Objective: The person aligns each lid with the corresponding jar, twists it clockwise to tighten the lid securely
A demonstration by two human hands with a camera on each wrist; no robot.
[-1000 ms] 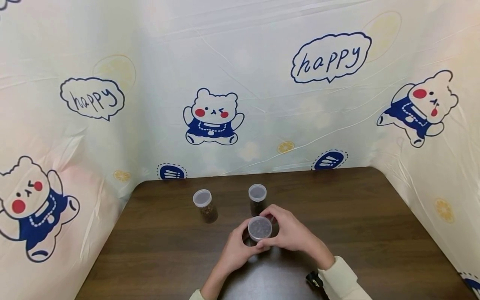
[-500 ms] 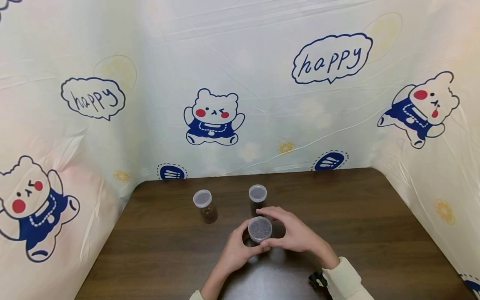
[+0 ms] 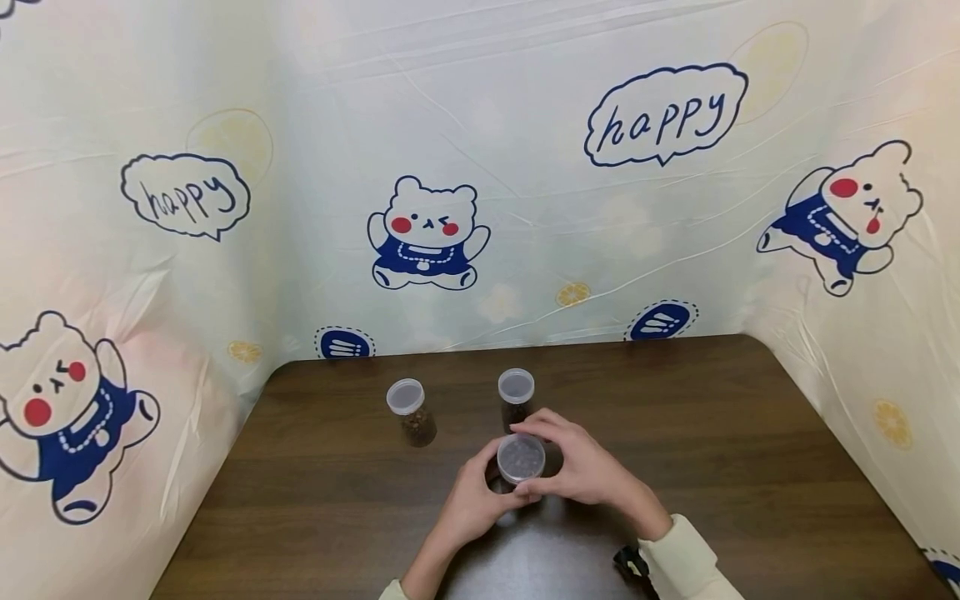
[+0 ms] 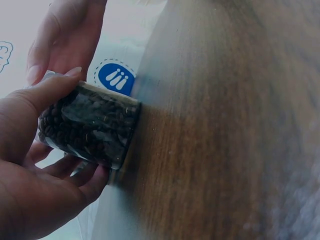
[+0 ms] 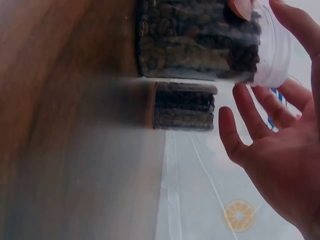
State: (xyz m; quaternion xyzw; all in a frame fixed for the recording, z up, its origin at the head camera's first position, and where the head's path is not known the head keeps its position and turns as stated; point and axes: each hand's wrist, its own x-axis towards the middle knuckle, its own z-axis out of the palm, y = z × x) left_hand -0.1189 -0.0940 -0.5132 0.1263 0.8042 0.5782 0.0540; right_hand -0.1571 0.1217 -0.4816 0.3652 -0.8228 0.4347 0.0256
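A clear jar of dark coffee beans (image 4: 90,125) stands upright on the brown table (image 3: 315,517). My left hand (image 3: 472,502) grips its side, thumb and fingers wrapped around the body. On top is a translucent screw lid (image 3: 521,457). Around that lid, my right hand (image 3: 588,467) has its thumb on the near side and fingertips on the far side; in the right wrist view the lower fingers are spread. The lid still sits on the jar's mouth. From above, the hands hide much of the jar body.
Just behind the held jar stands a second lidded jar (image 3: 516,387) with dark contents. A third lidded jar (image 3: 408,408), with brown contents, is to the left. A printed curtain (image 3: 525,250) surrounds the table's back and sides.
My right hand's fingers spread away from the lid's far edge half a second ago, then came back in around it. The left hand and the jars have stayed in place.
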